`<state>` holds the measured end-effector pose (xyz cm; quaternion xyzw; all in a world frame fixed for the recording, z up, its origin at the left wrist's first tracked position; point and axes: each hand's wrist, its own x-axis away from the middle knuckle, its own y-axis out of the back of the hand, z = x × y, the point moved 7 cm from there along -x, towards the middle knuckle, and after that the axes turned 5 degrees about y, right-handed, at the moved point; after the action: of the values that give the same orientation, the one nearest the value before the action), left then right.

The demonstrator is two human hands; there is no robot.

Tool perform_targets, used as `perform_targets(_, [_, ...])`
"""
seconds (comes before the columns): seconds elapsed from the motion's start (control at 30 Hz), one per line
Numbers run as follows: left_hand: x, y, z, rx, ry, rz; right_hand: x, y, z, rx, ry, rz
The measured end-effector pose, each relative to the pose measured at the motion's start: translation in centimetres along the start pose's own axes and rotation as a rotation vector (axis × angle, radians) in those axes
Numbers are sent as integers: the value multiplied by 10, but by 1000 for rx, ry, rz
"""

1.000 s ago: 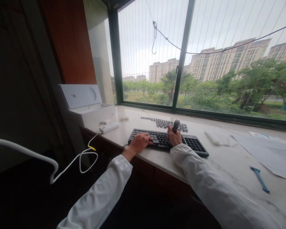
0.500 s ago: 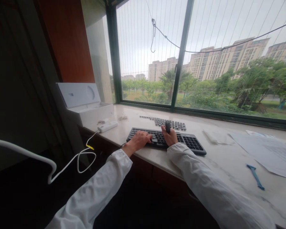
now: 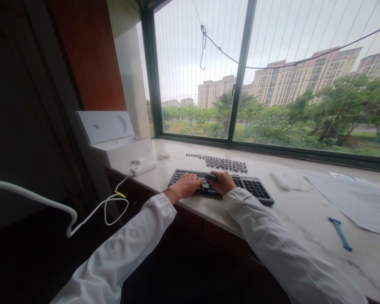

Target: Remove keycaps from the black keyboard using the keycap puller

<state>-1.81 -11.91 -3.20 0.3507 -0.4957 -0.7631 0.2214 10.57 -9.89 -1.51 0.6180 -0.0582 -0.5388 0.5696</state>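
A black keyboard (image 3: pixel 256 191) lies near the front edge of the counter; its right part shows bare key sockets. My left hand (image 3: pixel 187 184) rests on the left part of it, fingers stretched over the keys. Closed around a short dark handle (image 3: pixel 211 177), my right hand (image 3: pixel 224 182) is over the middle of the keyboard. The handle lies nearly flat and points left toward my left hand; its working end cannot be made out. Behind the keyboard, loose keycaps (image 3: pixel 226 164) are laid out in rows.
An open white box (image 3: pixel 122 147) stands at the back left, with a white power strip (image 3: pixel 144 168) and its cable before it. To the right are a clear plastic bag (image 3: pixel 289 181), printed paper (image 3: pixel 351 200) and a blue tool (image 3: pixel 340 234). A window borders the counter.
The dark handle in my right hand has tipped from upright to nearly level, pointing left, as that hand turned. My left hand has stayed almost in place on the keyboard.
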Motion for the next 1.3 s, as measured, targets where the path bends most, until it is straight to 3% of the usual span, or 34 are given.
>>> perform_targets(0.1, [1, 2, -1, -16, -22, 8, 4, -5, 6, 53, 78, 183])
perform_targets(0.17, [2, 2, 0, -34, -23, 4, 7, -7, 7, 62, 86, 229])
perform_targets(0.37, [5, 4, 8, 134, 17, -46, 10, -20, 5, 88, 96, 268])
perform_targets(0.53, [20, 5, 35, 384, 140, -128, 9, -24, 3, 38, 49, 246])
perform_targets(0.67, [33, 2, 49, 451, 174, -160, 9, -24, 3, 31, 52, 240])
perform_targets(0.97, [27, -3, 36, 126, 68, -103, 9, -24, 8, 65, 115, 258])
perform_targets(1.3, [18, -1, 26, -27, -37, -19, 10, -25, 11, 173, 144, 347])
